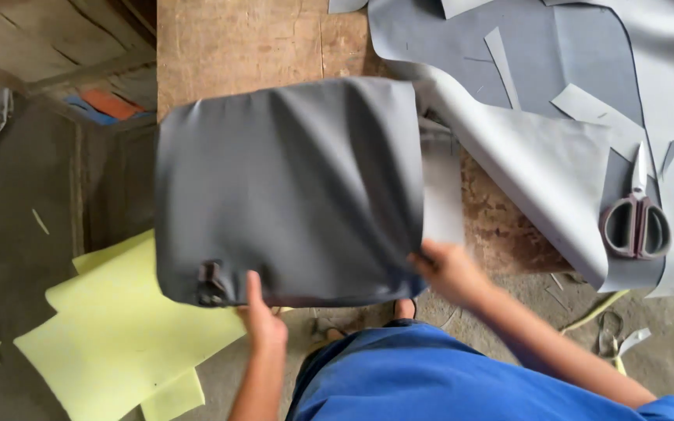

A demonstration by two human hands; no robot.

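Note:
A grey fabric cushion cover [290, 187], roughly square and wrinkled, is held up over the wooden worktable [235, 47]. My left hand [261, 320] grips its near edge from below, thumb up on the fabric, close to a dark zipper pull [211, 282] at the near left corner. My right hand [450, 269] pinches the cover's near right corner. A pale lining strip [440, 191] shows along the cover's right side. My blue shirt fills the bottom of the view.
Large sheets of grey material [540, 101] with cut scraps lie over the table's right part, with scissors [635, 222] resting on them. Yellow foam pieces [118, 335] lie on the floor at the left. Offcuts litter the floor at the right.

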